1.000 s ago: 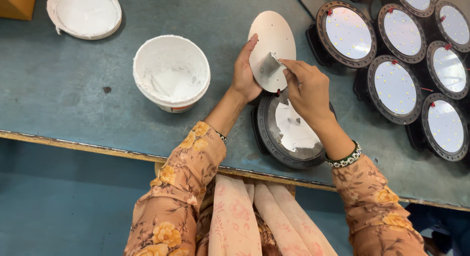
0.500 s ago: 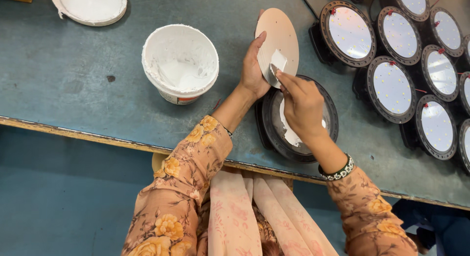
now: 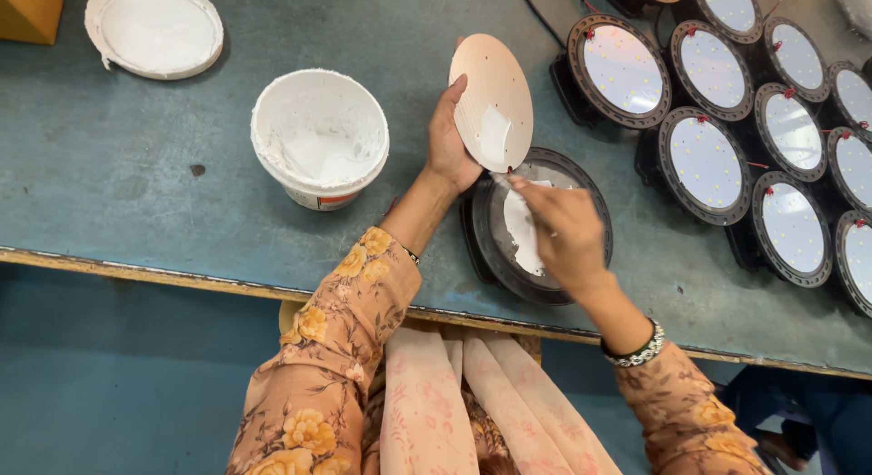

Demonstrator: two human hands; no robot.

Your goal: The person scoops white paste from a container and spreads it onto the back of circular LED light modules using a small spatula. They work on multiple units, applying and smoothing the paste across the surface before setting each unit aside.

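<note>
A lamp-assembly workshop (rows of round lamp housings [image 3: 704, 163] on a workbench [image 3: 109, 193])

One camera only, worn on the person's head, looking steeply down — nearly straight onto the grey-blue worktable [image 3: 109, 166] from above; the table's near edge runs across the lower part of the frame, tilted slightly down to the right, with the floor and the person's lap showing below it; the view sits close, about at arm's reach, so the left hand [image 3: 450, 139] and right hand [image 3: 563, 234] fall near the middle and the forearms enter from the bottom; the far side of the table is cut off at the top edge — there is no second view to share any part of the scene.
</note>
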